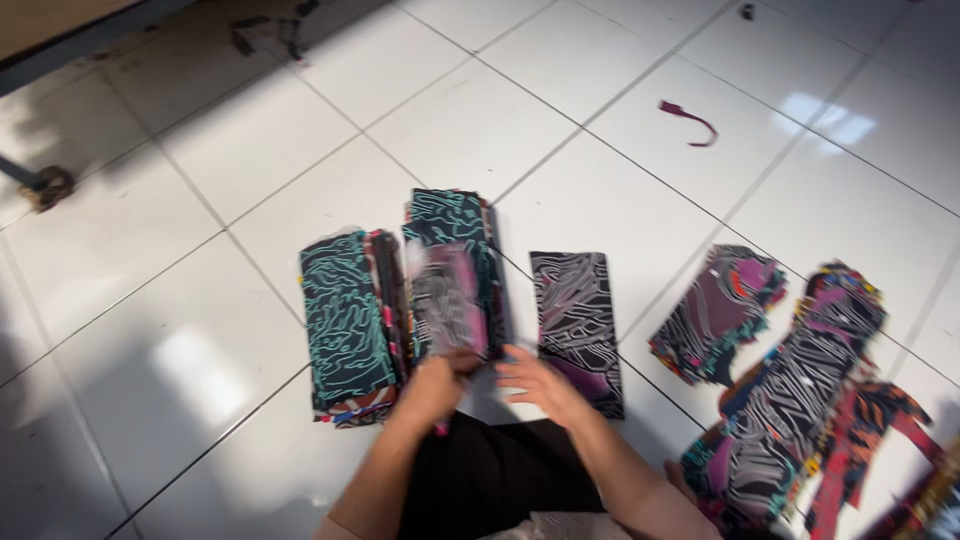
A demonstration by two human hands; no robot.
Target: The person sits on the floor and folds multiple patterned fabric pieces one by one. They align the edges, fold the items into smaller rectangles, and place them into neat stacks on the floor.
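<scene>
Left hand [440, 380] pinches blurred fabric piece [450, 300].

A blurred fabric piece [450, 300], patterned in grey and purple, is gripped at its near end, standing up off the floor over the middle stack [455, 230]. That stack is made of dark rectangular cut pieces with teal squiggly lines, laid flat on the white tiles. Just beside it, to the left, a second stack [345, 325] of the same teal-on-black print is set, with reddish layers showing at its edge. A single flat black piece with white and purple lines [578, 320] is laid just to the right, its near end partly covered.
</scene>
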